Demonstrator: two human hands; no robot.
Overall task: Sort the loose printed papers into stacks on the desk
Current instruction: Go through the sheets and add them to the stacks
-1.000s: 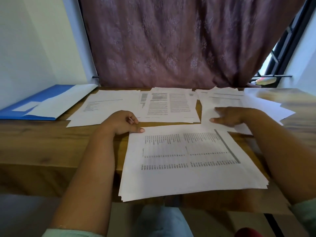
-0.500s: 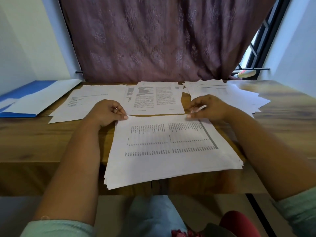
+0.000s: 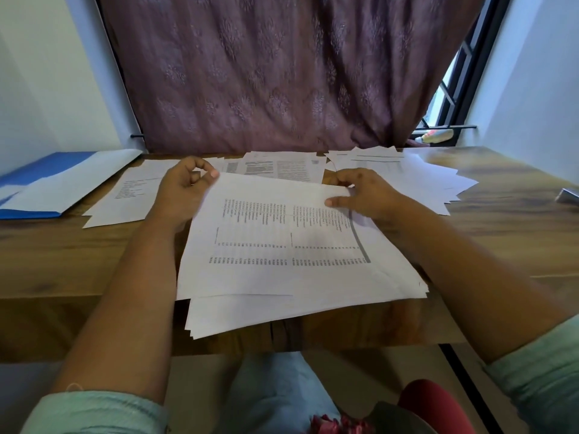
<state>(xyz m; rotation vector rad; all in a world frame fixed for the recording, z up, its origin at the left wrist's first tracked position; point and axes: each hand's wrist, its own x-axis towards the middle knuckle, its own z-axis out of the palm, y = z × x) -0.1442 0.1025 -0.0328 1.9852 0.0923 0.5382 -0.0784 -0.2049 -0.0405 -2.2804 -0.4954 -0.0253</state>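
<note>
At the bottom of the frame I see the person's lap and two light green sleeves (image 3: 94,411); above them, in the lower centre, the near stack of papers (image 3: 282,311) lies on the wooden desk (image 3: 62,255) and its near edge hangs over the desk edge. On this stack rests the top sheet (image 3: 282,239), printed with columns of small figures; its far edge is lifted from the stack; both hands hold it there. The left hand (image 3: 185,195), left of centre, pinches the far left corner of the sheet with curled fingers and thumb; the right hand (image 3: 363,195), right of centre, grips the far right corner, with the thumb lying on the printed side.

Farther, in the middle of the frame, I see three more groups of paper on the desk: a left stack (image 3: 125,198) with a few lines of text, a middle stack (image 3: 282,167) with dense text, and a fanned right pile (image 3: 423,183), untidy at its edges. At the far left lies a blue folder (image 3: 47,170) with a white sheet on it; at the right edge a small grey object is cut by the frame, and I cannot tell what it is. Behind the desk hangs a purple curtain (image 3: 282,73); at the upper right a window (image 3: 454,89) shows.
</note>
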